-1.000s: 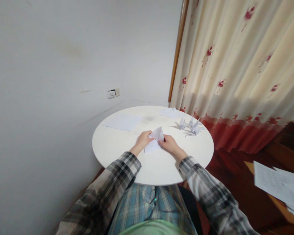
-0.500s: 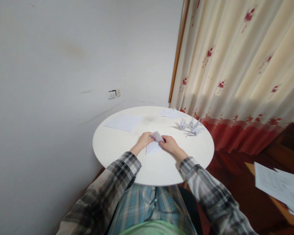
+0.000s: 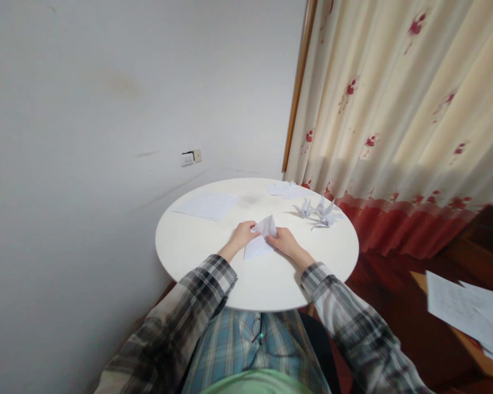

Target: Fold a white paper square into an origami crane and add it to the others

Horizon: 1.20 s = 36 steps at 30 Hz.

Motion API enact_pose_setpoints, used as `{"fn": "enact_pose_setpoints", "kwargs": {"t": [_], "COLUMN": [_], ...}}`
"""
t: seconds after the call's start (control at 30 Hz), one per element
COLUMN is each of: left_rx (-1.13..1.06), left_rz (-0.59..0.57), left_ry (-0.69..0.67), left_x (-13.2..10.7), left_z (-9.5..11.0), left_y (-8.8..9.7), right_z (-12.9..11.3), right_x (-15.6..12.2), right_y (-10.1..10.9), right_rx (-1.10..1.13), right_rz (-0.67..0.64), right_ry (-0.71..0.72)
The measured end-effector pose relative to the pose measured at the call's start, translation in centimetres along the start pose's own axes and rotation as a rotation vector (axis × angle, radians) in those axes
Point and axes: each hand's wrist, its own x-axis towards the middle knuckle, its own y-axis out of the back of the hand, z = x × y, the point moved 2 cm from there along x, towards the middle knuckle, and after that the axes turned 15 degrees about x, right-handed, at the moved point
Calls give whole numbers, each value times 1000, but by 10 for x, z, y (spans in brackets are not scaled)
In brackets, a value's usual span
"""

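Observation:
A partly folded sheet of white paper (image 3: 259,243) lies on the round white table (image 3: 197,251), with one flap raised between my hands. My left hand (image 3: 240,236) pinches the paper's left edge near the raised flap, fingers closed. My right hand (image 3: 287,242) grips the right side of the same paper, fingers closed on the flap. Both plaid sleeves reach in from the near edge of the table.
Folded paper cranes (image 3: 319,212) stand at the table's right. A flat white sheet (image 3: 207,205) lies at the far left and crumpled paper (image 3: 285,189) at the far edge. A flowered curtain (image 3: 394,126) hangs to the right. Loose papers (image 3: 464,309) rest on a wooden surface lower right.
The raised flap was pressed down half a second ago and now stands up again between my hands. Both hands stayed in place on the paper.

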Motion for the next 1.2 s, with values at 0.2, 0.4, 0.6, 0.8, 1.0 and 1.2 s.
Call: {"fn": "enact_pose_setpoints", "kwargs": {"t": [0.2, 0.4, 0.6, 0.8, 1.0, 1.2], "left_rx": [14, 44, 70, 99, 146, 184], "left_rz": [11, -25, -38, -55, -76, -83], "left_ry": [7, 33, 20, 22, 13, -10], "left_x": [0, -3, -1, -1, -2, -2], "left_z": [-3, -1, -2, -3, -1, 0], "left_y": [-3, 0, -2, -2, -1, -1], "right_z": [-1, 0, 2, 2, 2, 0], "right_x": [0, 1, 2, 2, 1, 0], "right_y": [2, 3, 1, 1, 2, 4], "right_rx": [-33, -42, -21, -17, -30, -36], "right_rz": [-4, 32, 38, 30, 19, 33], "right_ry": [8, 0, -35, -39, 2, 10]}}
